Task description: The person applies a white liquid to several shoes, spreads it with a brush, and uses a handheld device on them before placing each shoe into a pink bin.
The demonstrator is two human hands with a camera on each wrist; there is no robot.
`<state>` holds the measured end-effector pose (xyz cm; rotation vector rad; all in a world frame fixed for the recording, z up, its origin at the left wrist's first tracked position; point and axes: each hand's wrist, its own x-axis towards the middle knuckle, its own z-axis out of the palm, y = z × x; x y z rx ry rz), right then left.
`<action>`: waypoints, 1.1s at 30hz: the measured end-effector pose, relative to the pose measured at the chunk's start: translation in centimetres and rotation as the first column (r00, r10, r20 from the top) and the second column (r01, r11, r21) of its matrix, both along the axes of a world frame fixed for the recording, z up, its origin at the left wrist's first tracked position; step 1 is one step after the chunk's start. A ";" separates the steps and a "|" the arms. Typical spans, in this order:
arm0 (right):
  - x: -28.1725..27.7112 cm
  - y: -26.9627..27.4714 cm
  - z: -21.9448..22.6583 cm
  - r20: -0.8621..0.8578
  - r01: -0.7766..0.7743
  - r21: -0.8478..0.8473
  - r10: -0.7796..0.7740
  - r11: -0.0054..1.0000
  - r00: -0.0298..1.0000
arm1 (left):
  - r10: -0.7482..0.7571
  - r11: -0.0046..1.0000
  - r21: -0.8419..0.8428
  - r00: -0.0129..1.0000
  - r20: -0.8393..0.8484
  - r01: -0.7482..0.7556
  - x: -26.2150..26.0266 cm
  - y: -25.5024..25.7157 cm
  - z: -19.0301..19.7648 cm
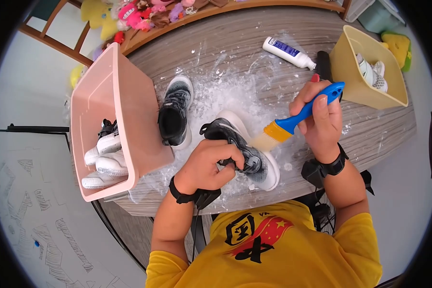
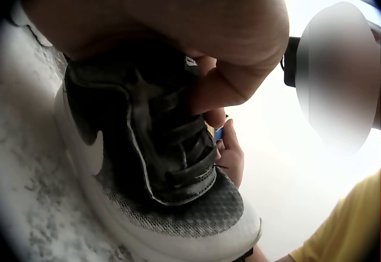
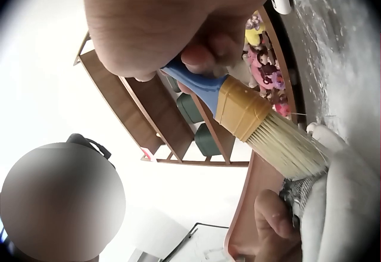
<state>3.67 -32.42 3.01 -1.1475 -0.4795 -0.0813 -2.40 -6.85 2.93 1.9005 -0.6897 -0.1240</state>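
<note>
My left hand (image 1: 206, 163) pinches a grey-and-black sneaker (image 2: 172, 149) at its laces, with the white-edged toe pointing toward my body. In my right hand (image 1: 321, 122) is a paintbrush (image 1: 302, 113) with a blue handle and yellow ferrule, gripped by the handle. Its pale bristles (image 3: 286, 149) meet the side of the sneaker near the forefoot in the right wrist view. A matching sneaker (image 1: 175, 113) stands on the table to the left, beside the pink bin.
White powdery residue covers the middle of the wooden table (image 1: 216, 43). A pink bin (image 1: 139, 105) with white shoes stands left, and a yellow bin (image 1: 353, 72) with white shoes at right. A white bottle (image 1: 288, 52) and a black-handled item (image 1: 324, 65) lie near the yellow bin.
</note>
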 end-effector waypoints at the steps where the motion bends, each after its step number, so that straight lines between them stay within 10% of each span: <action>1: -0.1 0.1 -0.1 0.020 0.005 -0.013 -0.005 1.000 1.000 | -0.005 1.000 -0.006 1.000 -0.003 0.005 -0.1 0.0 -0.2; 21: -0.6 1.2 -0.4 0.068 -0.229 -0.081 0.235 0.970 0.970 | 0.015 0.999 -0.038 0.998 0.053 -0.013 0.0 -0.3 -0.7; 33: 0.1 -0.3 0.7 -0.073 -0.013 0.076 0.018 0.997 0.997 | 0.065 0.993 0.093 0.992 0.110 -0.075 -0.3 -0.6 -0.8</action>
